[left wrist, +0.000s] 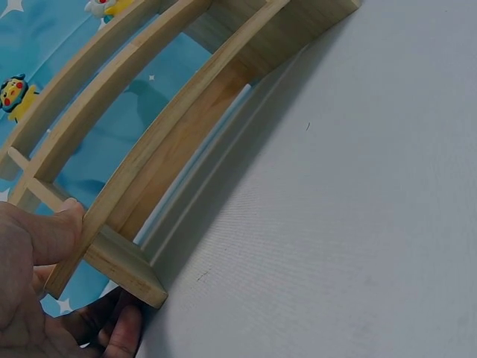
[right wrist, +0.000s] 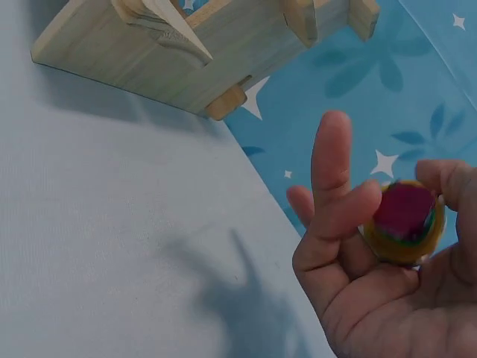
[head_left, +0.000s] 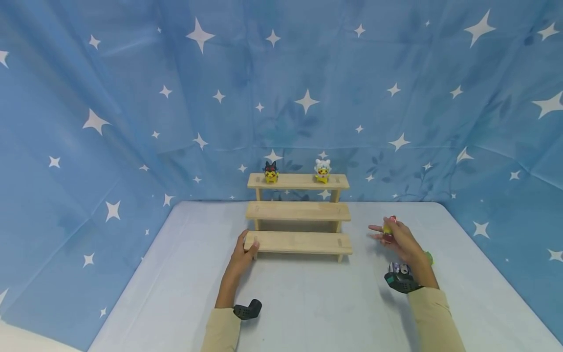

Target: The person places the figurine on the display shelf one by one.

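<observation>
A three-step wooden display stand [head_left: 297, 211] stands on the white table. My left hand [head_left: 239, 256] grips the left end of its lowest step; in the left wrist view the thumb [left wrist: 59, 231] lies on the board's edge and other fingers are lower, by the stand's foot. To the right of the stand, my right hand [head_left: 403, 240] pinches a small red and yellow figurine [right wrist: 406, 220] above the table, with some fingers stretched out. On the top step stand two yellow figurines, one with a dark hood [head_left: 270, 172] at left, one with a white hood [head_left: 323, 171] at right.
Beside my right wrist lie a purple and white item [head_left: 399, 268] and a green item [head_left: 429, 257], both partly hidden by the arm and wrist camera. A blue star-patterned cloth [head_left: 281, 88] hangs behind the table [head_left: 308, 303] and along its sides.
</observation>
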Tool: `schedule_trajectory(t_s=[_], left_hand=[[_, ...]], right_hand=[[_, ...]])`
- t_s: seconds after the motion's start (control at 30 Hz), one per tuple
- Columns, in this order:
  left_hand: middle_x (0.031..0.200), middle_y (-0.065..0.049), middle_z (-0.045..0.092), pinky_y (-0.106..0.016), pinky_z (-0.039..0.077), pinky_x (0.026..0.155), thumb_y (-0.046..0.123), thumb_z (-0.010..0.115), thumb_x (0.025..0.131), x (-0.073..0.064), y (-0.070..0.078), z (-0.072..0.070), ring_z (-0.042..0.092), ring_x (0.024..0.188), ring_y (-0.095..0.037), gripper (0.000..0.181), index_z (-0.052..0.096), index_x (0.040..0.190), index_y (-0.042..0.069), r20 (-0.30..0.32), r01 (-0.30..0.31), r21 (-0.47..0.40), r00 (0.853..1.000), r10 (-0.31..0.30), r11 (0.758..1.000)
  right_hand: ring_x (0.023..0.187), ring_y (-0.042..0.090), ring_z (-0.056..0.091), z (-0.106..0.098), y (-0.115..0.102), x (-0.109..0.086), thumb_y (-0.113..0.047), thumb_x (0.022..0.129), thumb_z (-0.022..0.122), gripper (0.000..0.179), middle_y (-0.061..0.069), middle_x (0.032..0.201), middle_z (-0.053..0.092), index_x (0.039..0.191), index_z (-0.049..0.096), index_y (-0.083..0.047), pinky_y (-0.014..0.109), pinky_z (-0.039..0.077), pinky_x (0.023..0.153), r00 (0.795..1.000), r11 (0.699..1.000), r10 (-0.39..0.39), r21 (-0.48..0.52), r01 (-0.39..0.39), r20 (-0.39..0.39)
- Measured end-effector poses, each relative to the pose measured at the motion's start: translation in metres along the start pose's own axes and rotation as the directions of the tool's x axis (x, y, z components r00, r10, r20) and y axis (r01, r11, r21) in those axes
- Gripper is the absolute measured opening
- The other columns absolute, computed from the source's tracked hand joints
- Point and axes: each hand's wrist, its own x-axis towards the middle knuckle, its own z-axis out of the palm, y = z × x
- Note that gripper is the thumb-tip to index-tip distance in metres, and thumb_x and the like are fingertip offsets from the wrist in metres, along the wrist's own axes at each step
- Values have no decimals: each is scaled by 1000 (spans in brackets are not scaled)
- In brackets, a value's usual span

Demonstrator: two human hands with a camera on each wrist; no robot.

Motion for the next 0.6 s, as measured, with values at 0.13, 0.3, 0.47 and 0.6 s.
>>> schedule_trajectory(t_s=[0.13, 0.3, 0.47, 0.6], left_hand=[[138, -29, 49, -59, 42, 99, 37, 51, 102, 1, 0, 0, 54, 121, -40, 70, 15, 157, 13, -5, -5, -1, 1000, 5, 1000], [137, -29, 50, -60, 40, 100, 36, 51, 102, 2, -1, 0, 54, 122, -40, 68, 16, 156, 15, -7, 1, -5, 1000, -1, 1000], [137, -29, 49, -60, 41, 99, 35, 51, 102, 1, -1, 0, 54, 121, -40, 69, 15, 156, 14, 0, -9, -5, 1000, 9, 1000], [136, -29, 50, -59, 41, 98, 36, 51, 102, -1, 0, 0, 54, 120, -40, 69, 15, 157, 13, 0, -12, -3, 1000, 12, 1000]], right_hand=[[63, 11, 65, 4, 0, 3, -42, 107, 29, 47, 0, 111, 74, 74, 39, -11, 19, 46, 56, 991, 999, -33, 6, 33, 133], [52, 7, 49, 11, -1, 4, -41, 107, 30, 42, -1, 107, 75, 78, 41, -13, 20, 41, 53, 989, 999, -30, 21, 27, 147], [59, 6, 49, 17, 0, 1, -32, 106, 41, 23, -4, 98, 71, 106, 46, -10, 21, 45, 57, 1000, 996, -1, 90, -1, 29], [72, 8, 56, 20, 0, 0, -33, 105, 44, 28, -1, 95, 59, 118, 46, -9, 22, 50, 64, 1000, 991, 12, 131, -12, 2]])
